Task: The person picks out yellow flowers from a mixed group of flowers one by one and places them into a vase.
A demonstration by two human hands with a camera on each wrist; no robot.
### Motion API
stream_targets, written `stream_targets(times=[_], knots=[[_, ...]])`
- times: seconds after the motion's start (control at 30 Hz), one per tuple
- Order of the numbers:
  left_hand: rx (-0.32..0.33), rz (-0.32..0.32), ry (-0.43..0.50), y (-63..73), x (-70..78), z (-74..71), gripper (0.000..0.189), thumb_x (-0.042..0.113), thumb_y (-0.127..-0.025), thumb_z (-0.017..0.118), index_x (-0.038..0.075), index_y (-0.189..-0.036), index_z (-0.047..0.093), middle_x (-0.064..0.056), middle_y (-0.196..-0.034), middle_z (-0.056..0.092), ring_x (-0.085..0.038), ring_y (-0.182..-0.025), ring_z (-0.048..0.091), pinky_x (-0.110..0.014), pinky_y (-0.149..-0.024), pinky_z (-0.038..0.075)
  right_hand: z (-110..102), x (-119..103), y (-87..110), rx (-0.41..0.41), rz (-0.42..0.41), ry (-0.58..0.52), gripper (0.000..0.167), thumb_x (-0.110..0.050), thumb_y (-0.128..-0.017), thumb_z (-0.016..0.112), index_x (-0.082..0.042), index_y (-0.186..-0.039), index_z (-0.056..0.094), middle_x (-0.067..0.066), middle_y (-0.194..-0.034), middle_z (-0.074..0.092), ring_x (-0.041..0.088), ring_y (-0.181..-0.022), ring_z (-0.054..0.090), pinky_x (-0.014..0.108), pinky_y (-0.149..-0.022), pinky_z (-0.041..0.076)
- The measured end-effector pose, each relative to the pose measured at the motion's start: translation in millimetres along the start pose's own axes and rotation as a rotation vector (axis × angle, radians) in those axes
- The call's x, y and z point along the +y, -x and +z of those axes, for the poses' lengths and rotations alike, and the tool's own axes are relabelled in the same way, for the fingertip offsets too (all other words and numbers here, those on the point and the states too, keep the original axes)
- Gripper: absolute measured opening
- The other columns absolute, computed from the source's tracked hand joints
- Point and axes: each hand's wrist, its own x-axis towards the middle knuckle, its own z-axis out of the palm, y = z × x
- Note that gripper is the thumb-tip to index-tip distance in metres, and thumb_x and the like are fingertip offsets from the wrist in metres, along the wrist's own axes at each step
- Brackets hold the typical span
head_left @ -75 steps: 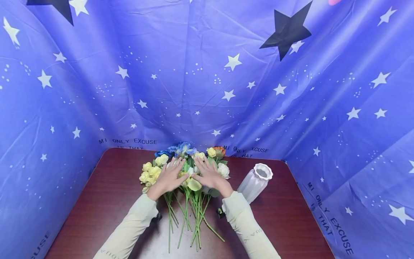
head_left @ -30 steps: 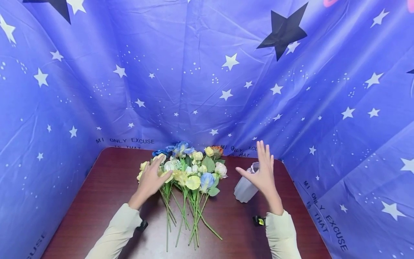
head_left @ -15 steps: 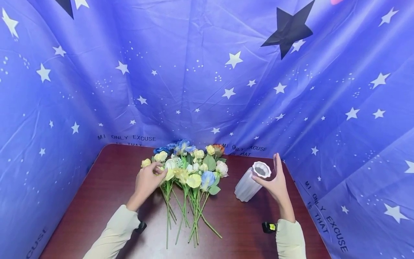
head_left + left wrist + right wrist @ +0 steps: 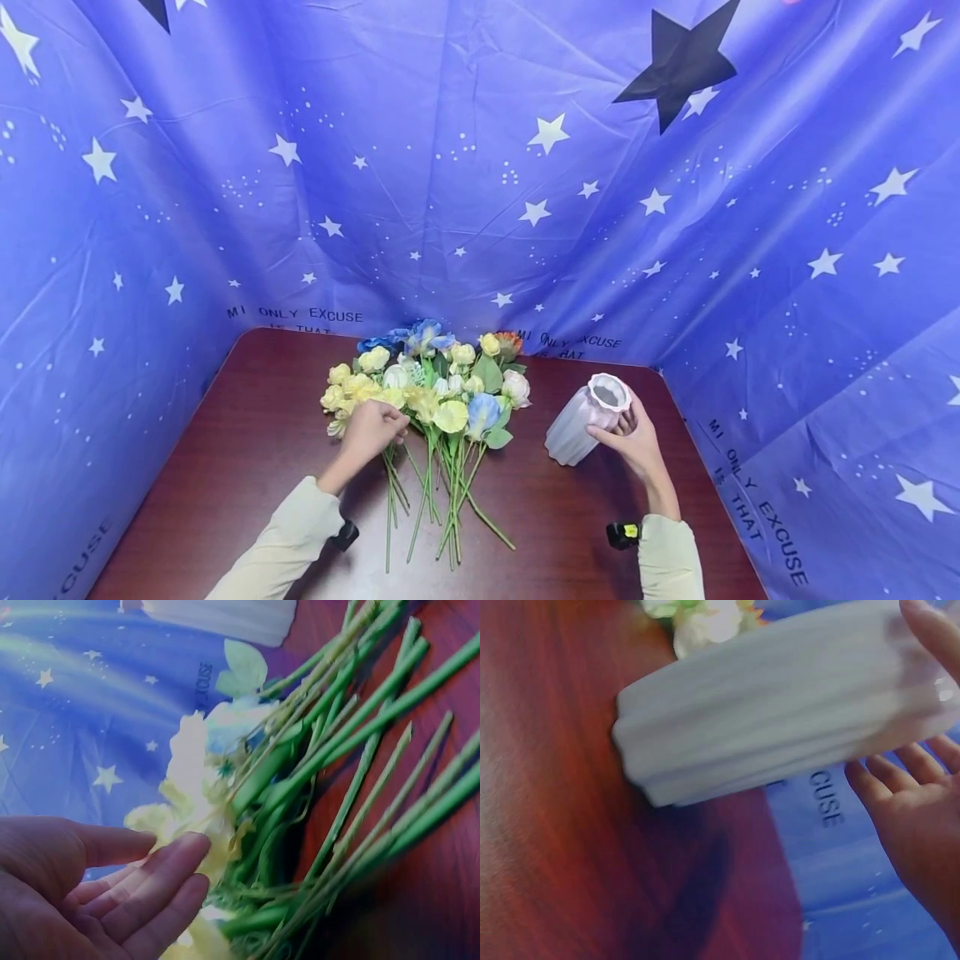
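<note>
Left fingers: hung loosely bent by the flowers
Right fingers: gripped the vase near its rim
Counter: bore the flowers

"What's on the desk?"

"A spread of yellow, white, blue and orange flowers, their stems pointing to the near side. A pale vase is to their right."

"Anything held?"

"The right grip holds the vase near its top. The left grip, fingers bent, is over the upper stems, at the flowers' left side."

"Behind?"

"Blue cloth printed with stars."
</note>
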Motion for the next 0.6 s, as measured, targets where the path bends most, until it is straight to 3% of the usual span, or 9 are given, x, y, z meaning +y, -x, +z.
stream_targets(times=[0.13,0.27,0.43,0.6], knots=[[-0.060,-0.048,0.022,-1.4,-0.3,11.2,0.013,0.007,-0.091,0.073,-0.005,-0.087,0.078,-0.010,-0.069,0.075,-0.031,-0.067,0.076,-0.020,-0.052,0.053,-4.7,15.0,2.5,-0.058,0.046,-0.037,0.083,0.017,-0.079,0.074,-0.012,-0.148,0.039,-0.017,-0.126,0.062,-0.004,-0.114,0.062,0.014,-0.095,0.055],[-0.088,-0.067,0.028,-2.9,-0.2,19.8,0.014,0.009,-0.090,0.075,-0.004,-0.086,0.079,-0.013,-0.069,0.075,-0.031,-0.066,0.075,-0.020,-0.049,0.049,-8.2,29.2,3.8,-0.124,0.086,-0.046,0.075,0.015,-0.080,0.073,-0.021,-0.140,0.046,-0.017,-0.124,0.065,-0.002,-0.114,0.063,0.016,-0.094,0.056],[-0.111,-0.128,0.136,-3.5,-0.5,29.5,0.014,0.008,-0.089,0.078,-0.004,-0.084,0.079,-0.015,-0.069,0.075,-0.029,-0.061,0.074,-0.030,-0.056,0.063,-10.7,42.1,5.6,-0.201,0.095,-0.036,0.077,0.010,-0.082,0.074,-0.023,-0.144,0.044,-0.017,-0.127,0.064,-0.002,-0.118,0.061,0.017,-0.097,0.055],[-0.140,-0.151,0.192,-4.5,-5.3,39.3,0.014,0.008,-0.088,0.078,-0.006,-0.087,0.079,-0.017,-0.068,0.074,-0.032,-0.062,0.075,-0.039,-0.061,0.065,-11.4,47.4,5.6,-0.202,0.099,-0.052,0.078,0.011,-0.082,0.074,-0.022,-0.146,0.043,-0.018,-0.128,0.064,-0.002,-0.118,0.061,0.017,-0.096,0.055]])
